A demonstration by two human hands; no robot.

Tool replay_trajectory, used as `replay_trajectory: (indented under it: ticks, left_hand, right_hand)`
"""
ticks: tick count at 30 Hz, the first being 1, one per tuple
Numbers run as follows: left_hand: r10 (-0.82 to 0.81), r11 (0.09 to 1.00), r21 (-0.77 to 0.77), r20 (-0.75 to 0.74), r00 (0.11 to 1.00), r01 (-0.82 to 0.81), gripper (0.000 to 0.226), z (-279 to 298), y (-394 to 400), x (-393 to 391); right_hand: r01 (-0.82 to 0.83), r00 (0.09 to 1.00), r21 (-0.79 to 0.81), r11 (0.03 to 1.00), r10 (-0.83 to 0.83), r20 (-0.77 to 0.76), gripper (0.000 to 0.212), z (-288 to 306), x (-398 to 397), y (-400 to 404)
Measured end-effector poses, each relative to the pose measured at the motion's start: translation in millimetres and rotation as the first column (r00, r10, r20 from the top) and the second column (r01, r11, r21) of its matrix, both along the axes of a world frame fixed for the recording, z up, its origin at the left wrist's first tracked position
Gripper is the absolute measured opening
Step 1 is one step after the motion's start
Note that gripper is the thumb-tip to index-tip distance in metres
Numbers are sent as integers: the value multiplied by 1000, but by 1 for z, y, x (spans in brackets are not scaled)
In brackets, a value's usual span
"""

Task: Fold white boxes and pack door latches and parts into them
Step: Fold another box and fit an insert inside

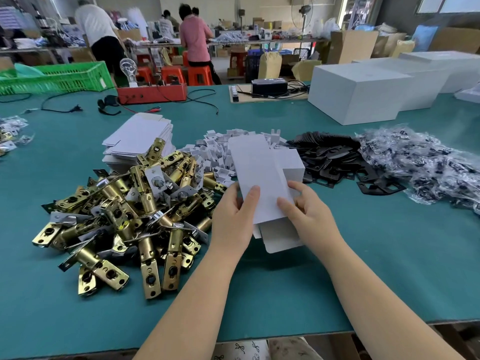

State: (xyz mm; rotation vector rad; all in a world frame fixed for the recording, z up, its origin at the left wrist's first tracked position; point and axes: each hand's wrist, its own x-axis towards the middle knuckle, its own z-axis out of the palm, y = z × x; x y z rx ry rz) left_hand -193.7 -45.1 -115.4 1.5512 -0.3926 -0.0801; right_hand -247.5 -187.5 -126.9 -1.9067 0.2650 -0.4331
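Above the teal counter, near its front edge, a person holds a white box between both hands. The left hand grips the box's left edge, thumb lying on the front panel and fingers curled behind it. The right hand pinches the right side, thumb on the front panel and fingers curled round the edge. The box is tilted away from the person, half opened, with loose flaps hanging at its near end below the hands.

To the left of the hands lies a heap of brass door latches, touching one another in a tangle. Behind it sits a stack of flat white box blanks. Just behind the held box is a pile of small white card inserts, then a pile of black plates, then clear bags of dark parts at the right. Large white cartons stand at the far right of the counter, a red tester box with a bulb and a green crate at the far left. People work at benches well beyond.
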Motion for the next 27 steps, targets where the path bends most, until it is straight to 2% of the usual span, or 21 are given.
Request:
replay_trajectory:
  ticks: [4, 10, 14, 17, 19, 21, 27]
  left_hand:
    - [36, 999, 5, 0, 999, -36, 29, -2, 0, 1]
    - [81, 995, 65, 12, 997, -82, 34, -3, 1, 4]
    - [-76, 995, -61, -54, 996, 73, 27, 2, 1, 2]
    - [-233, 957, -193, -66, 970, 216, 41, 5, 6, 2]
    - [-335, 929, -170, -11, 942, 328, 53, 6, 8, 2]
    - [-395, 911, -115, 37, 918, 396, 56, 6, 9, 0]
    - [-395, 918, 7, 105, 913, 396, 64, 3, 12, 4]
  right_hand:
    - [-64, 998, 171, 983, 63, 13, 29, 1, 0, -5]
    - [-133, 991, 226, 965, 122, 62, 27, 7, -3, -2]
    - [-52, 994, 285, 957, 23, 105, 22, 6, 1, -3]
    - [51, 986, 460, 886, -119, 119, 27, 9, 4, -7]
    - [59, 980, 537, 842, -150, 128, 31, 12, 3, -10]
    - [38, 982, 520, 853, -129, 139, 34, 13, 2, -11]
    - [-15, 987, 458, 889, -61, 150, 33, 13, -1, -12]
